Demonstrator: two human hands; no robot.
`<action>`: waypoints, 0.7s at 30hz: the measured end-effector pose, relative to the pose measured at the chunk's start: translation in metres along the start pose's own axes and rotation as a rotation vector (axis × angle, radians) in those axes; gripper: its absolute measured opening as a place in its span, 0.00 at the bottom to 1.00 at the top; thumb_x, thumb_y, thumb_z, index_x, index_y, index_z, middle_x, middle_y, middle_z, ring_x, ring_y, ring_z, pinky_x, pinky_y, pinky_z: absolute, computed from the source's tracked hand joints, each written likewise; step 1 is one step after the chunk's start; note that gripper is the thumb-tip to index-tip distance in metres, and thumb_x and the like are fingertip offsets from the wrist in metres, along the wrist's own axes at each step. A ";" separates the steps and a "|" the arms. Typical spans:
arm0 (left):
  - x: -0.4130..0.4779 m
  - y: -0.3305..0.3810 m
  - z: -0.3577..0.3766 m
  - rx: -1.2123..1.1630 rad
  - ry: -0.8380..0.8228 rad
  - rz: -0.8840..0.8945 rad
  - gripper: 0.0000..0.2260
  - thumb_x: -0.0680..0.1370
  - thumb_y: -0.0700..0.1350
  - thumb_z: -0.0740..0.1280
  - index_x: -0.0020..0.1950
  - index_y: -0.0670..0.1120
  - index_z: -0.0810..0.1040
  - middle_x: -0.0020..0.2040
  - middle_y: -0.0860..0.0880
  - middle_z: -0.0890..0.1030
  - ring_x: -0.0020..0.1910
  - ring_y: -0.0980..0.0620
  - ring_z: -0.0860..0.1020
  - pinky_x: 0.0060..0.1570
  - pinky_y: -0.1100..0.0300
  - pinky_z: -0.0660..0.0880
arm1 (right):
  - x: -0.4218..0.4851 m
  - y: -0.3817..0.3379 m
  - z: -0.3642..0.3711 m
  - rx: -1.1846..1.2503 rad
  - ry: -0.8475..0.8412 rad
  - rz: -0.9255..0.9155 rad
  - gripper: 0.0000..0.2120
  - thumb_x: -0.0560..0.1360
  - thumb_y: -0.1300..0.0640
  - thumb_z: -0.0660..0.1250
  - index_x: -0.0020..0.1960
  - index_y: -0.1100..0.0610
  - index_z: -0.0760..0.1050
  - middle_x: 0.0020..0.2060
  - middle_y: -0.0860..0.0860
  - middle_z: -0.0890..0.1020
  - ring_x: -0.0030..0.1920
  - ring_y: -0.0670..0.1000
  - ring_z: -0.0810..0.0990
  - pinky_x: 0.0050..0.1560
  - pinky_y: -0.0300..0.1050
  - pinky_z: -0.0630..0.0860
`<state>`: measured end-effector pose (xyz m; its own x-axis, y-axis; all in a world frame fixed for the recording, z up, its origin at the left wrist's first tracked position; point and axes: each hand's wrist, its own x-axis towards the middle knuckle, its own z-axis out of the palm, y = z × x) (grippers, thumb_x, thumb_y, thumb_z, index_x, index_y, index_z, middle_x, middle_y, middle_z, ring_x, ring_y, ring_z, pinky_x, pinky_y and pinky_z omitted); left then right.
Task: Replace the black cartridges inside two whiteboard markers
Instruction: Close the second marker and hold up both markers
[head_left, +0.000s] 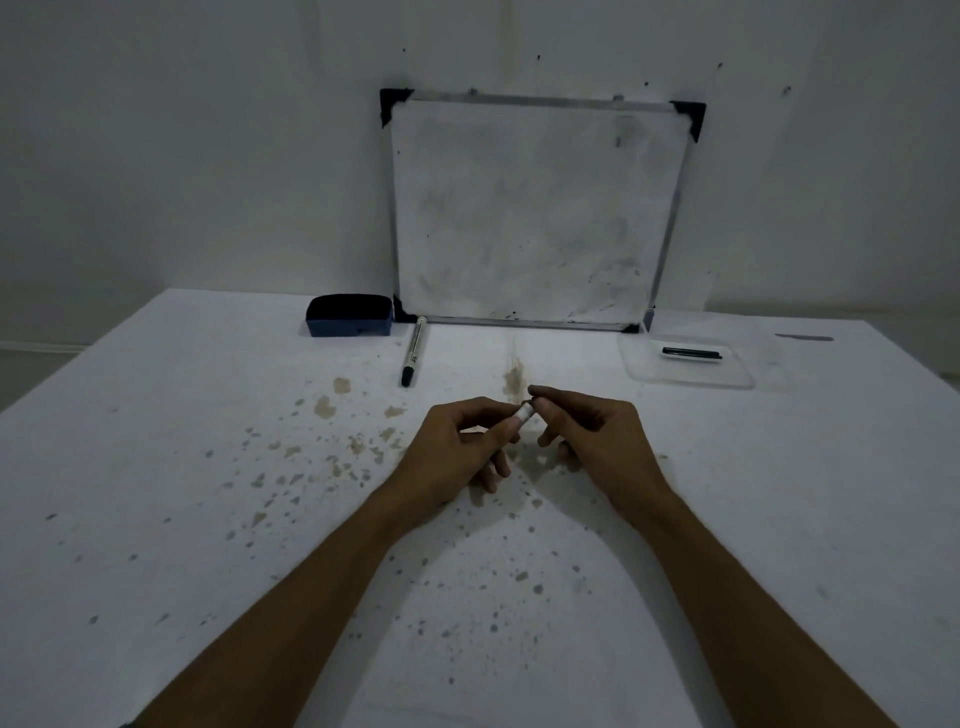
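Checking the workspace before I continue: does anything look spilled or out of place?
Yes. Brownish stains and dark specks spatter the table, thickest around both hands, like dried splashes. The whiteboard is smudged grey. Nothing looks knocked over.

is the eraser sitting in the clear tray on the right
No, the eraser sits on the table left of the whiteboard, while the clear tray holds only thin black cartridges.
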<state>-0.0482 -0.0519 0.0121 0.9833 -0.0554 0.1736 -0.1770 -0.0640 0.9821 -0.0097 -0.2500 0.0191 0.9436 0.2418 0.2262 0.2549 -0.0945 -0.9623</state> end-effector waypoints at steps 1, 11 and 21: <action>-0.001 0.000 0.000 -0.009 -0.005 0.002 0.14 0.75 0.60 0.74 0.55 0.54 0.87 0.44 0.47 0.87 0.30 0.48 0.83 0.28 0.56 0.82 | 0.001 0.000 0.000 -0.004 -0.001 0.000 0.12 0.77 0.47 0.72 0.60 0.46 0.85 0.39 0.51 0.89 0.36 0.52 0.86 0.35 0.48 0.81; -0.003 -0.004 -0.019 -0.132 -0.163 -0.061 0.18 0.79 0.61 0.69 0.52 0.47 0.87 0.34 0.46 0.81 0.21 0.55 0.71 0.19 0.64 0.69 | -0.004 -0.010 0.008 0.172 -0.106 -0.005 0.12 0.78 0.50 0.72 0.59 0.52 0.85 0.49 0.52 0.88 0.44 0.50 0.86 0.43 0.41 0.82; 0.001 -0.006 -0.021 -0.142 -0.119 -0.112 0.20 0.80 0.60 0.68 0.51 0.44 0.86 0.33 0.47 0.80 0.22 0.54 0.71 0.20 0.64 0.69 | 0.005 -0.008 0.011 0.176 -0.173 0.078 0.12 0.78 0.48 0.73 0.60 0.46 0.85 0.54 0.48 0.87 0.51 0.48 0.85 0.45 0.41 0.82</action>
<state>-0.0455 -0.0309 0.0081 0.9829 -0.1736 0.0616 -0.0512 0.0640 0.9966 -0.0094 -0.2375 0.0263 0.9050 0.4033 0.1353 0.1275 0.0461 -0.9908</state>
